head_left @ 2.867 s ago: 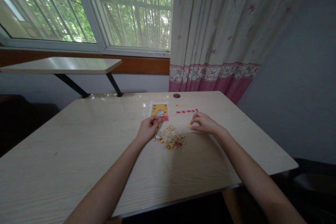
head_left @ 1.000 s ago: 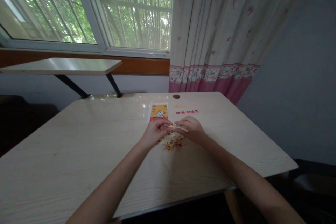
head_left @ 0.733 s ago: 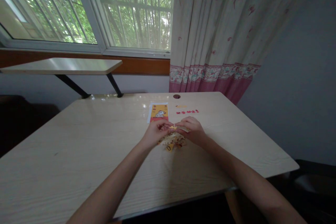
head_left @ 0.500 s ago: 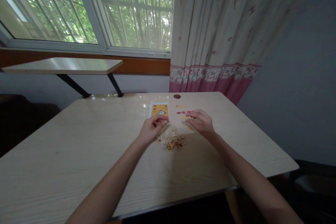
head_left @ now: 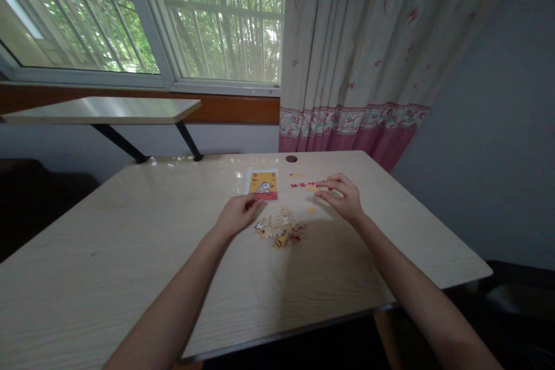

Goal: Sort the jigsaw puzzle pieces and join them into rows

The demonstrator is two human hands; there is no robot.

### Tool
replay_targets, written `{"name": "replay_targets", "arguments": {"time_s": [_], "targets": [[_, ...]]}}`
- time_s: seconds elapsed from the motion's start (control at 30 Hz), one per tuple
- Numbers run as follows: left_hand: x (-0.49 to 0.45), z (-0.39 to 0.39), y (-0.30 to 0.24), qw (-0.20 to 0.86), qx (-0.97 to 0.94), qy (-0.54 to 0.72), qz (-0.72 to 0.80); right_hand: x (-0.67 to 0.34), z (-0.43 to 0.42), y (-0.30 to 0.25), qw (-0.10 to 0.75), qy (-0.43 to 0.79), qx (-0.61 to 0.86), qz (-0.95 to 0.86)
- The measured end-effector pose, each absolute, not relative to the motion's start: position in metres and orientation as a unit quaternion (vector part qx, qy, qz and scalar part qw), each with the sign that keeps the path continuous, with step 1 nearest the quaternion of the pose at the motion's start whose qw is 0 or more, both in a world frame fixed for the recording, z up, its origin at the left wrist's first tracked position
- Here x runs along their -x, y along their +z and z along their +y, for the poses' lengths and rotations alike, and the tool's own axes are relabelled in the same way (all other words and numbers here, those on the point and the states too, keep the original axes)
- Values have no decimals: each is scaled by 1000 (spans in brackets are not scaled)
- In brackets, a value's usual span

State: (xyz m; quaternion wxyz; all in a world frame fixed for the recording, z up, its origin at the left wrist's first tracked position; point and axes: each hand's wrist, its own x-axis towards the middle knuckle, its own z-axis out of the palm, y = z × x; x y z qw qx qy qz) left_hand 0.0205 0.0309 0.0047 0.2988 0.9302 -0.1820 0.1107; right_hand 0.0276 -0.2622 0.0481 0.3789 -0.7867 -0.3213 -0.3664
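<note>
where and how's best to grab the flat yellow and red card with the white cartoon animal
Likely a pinch on the right edge of the flat rectangular card, coming from the right: that straight side is uncovered, while the person's bare left grip overlaps the near left corner. Lying flat, it may need its edge lifted.

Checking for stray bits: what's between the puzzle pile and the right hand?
Head view: a small yellow piece lies between the puzzle pile and the right hand.
</note>
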Motion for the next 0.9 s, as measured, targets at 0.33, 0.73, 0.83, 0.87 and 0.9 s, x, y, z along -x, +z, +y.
{"name": "replay_targets", "arguments": {"time_s": [0.33,0.73,0.83,0.87,0.9], "targets": [[-20,30,0,284,-938,110,-163,-27,-264,50,381,-349,794,-320],[-19,28,2,281,-939,107,-166,-59,-311,29,362,15,882,-303],[-18,27,4,280,-939,110,-165,-63,-314,19,348,67,894,-275],[-18,27,4,280,-939,110,-166,-63,-315,18,343,76,896,-270],[-18,27,4,281,-939,109,-166,-63,-315,17,339,81,899,-267]]}}
